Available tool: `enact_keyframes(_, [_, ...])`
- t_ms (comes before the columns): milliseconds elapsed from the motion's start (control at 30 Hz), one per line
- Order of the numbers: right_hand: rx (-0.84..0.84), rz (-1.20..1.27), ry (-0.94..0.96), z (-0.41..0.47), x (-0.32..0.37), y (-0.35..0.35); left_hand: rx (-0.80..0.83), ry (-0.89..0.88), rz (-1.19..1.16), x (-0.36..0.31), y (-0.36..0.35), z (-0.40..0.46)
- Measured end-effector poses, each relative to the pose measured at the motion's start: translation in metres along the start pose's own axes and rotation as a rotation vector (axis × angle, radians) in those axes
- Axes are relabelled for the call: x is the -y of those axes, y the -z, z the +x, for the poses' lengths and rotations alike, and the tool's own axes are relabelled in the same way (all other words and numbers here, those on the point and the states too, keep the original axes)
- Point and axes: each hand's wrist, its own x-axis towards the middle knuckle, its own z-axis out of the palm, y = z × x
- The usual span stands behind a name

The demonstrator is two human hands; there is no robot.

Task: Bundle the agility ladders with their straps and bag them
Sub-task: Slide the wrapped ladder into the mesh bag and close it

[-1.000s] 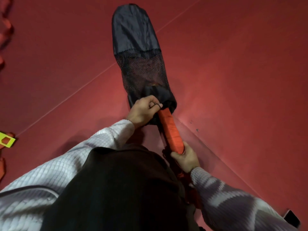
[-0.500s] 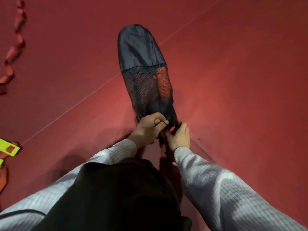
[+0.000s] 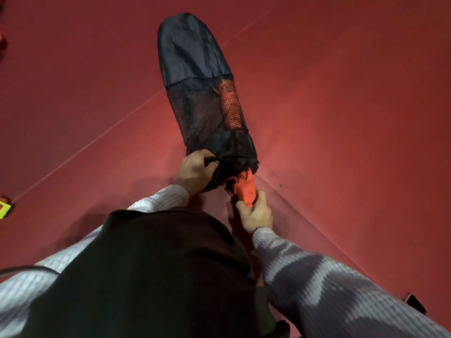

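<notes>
Presently we find the orange ladder bundle (image 3: 246, 191) partly inside the black bag (image 3: 195, 69) — one stretch of it shows through the bag's mesh panel (image 3: 195, 111) on the right side, and its near end sticks out of the gathered mouth toward the person. The bag lies flat on the red floor (image 3: 341, 118), closed end pointing away, mouth nearest the body.

We record the left hand (image 3: 195, 172) with its grip closed on the bunched fabric at the left of the mouth, a thin black cord looped by the fingers. The right hand (image 3: 256, 213) has its grip clamped round the protruding end of the bundle, thumb on top, just below the mouth. The two hands are near each other, on either side of the opening.

In our judgement the step in hand is bagging, not strapping — the bundle is being fed in and is not yet fully home. The next move calls for the right hand to push the end forward along the bag's length while the left holds the mouth steady and wide; the fabric is slack and may bunch ahead of the bundle. Whether the strap is fastened we cannot tell.

At the far left edge a yellow-green item (image 3: 3, 209) lies on the floor, well apart.
</notes>
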Motion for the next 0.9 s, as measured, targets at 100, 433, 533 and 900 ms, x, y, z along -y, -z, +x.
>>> enact_keyframes(100, [-0.080, 0.153, 0.032, -0.019, 0.010, 0.000, 0.005, -0.129, -0.081, -0.010, -0.002, -0.009])
enact_keyframes(433, [-0.074, 0.302, 0.113, -0.006, 0.030, -0.012, -0.064, -0.358, -0.225, -0.041, 0.008, -0.018])
enact_keyframes(533, [-0.082, 0.376, 0.154, -0.006, 0.025, -0.015, -0.008, -0.390, -0.180, -0.045, 0.013, -0.015])
enact_keyframes(900, [-0.075, 0.331, 0.156, -0.006, 0.037, -0.016, 0.029, -0.431, -0.146, -0.044, 0.011, -0.017])
